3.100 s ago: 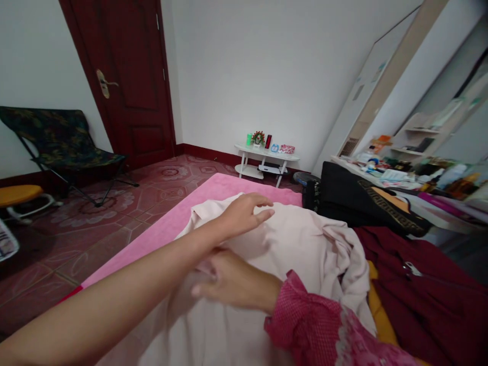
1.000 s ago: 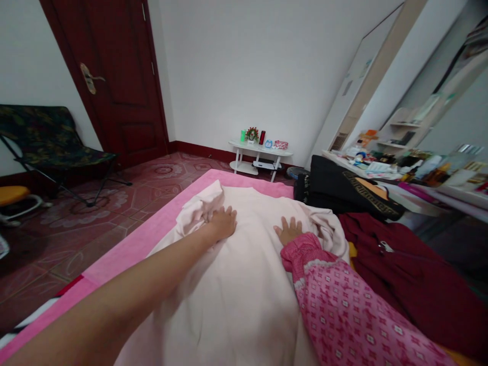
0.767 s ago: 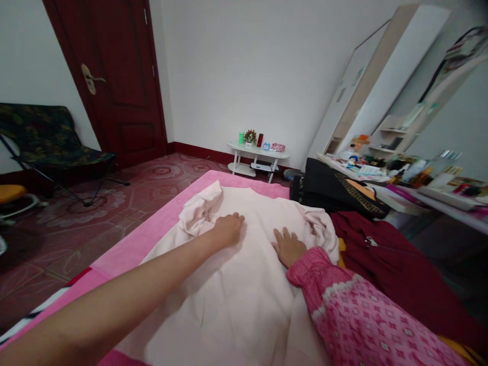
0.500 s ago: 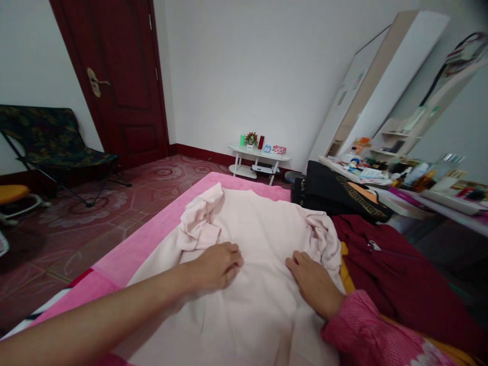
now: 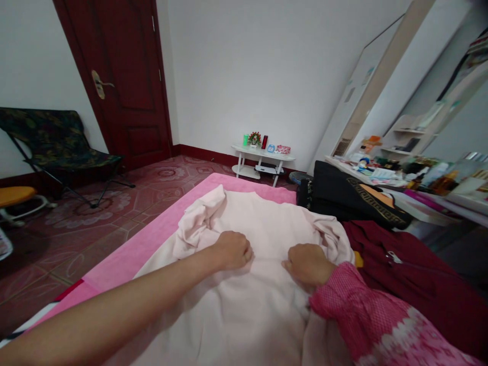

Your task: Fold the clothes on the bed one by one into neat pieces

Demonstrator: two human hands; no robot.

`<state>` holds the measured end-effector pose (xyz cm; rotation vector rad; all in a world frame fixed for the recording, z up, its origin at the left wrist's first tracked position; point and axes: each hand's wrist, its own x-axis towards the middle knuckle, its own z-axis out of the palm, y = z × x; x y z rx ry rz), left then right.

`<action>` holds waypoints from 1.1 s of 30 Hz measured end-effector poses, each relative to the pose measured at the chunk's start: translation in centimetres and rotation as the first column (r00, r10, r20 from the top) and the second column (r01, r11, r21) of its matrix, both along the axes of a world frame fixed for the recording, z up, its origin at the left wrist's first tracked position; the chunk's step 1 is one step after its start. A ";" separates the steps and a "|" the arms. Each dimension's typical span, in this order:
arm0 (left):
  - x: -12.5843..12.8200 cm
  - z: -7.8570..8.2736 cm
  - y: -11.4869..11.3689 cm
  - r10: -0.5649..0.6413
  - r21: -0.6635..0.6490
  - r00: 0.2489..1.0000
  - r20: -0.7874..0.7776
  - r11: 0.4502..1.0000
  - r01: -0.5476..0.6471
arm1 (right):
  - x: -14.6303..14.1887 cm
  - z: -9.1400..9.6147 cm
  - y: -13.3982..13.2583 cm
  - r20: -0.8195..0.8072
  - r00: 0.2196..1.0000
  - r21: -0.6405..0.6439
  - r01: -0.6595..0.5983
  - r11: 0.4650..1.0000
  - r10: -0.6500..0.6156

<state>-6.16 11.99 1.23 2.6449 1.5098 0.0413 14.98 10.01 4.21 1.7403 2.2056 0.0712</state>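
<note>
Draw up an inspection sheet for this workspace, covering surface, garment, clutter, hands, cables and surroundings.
Surface: pink fabric covering, partly hidden under the garment.
Job's things: pale pink fabric garment, spread out, bunched at both sides.
Clutter: dark red zippered fabric garment and black fabric item with gold-coloured patterned band, both to the right.
Hands: left hand and right hand curled closed on the pale garment, apparently gripping it; fingertips mostly hidden.
Cables: nothing seen that is clearly a cable.
Surroundings: dark red panelled door, camouflage-patterned fabric chair, white two-tier table.
</note>
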 end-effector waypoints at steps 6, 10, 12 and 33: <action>1.0 -3.5 4.7 0.074 0.095 0.992 0.105 0.992 -0.084 | -3.0 -2.8 5.7 -0.305 0.936 0.236 -0.105 0.966 0.176; 0.8 -5.4 5.9 0.156 0.040 0.984 0.091 0.986 -0.160 | -2.0 -7.6 7.4 -0.360 0.930 0.190 -0.008 0.982 0.077; 1.1 -5.6 6.1 0.287 0.060 0.954 0.092 0.954 -0.293 | -1.5 -8.7 7.5 -0.372 0.928 0.209 0.106 0.972 -0.022; 0.7 -3.9 14.5 0.205 0.039 0.975 0.089 0.977 -0.209 | -1.7 -8.9 7.6 -0.416 0.909 0.322 0.174 0.931 -0.025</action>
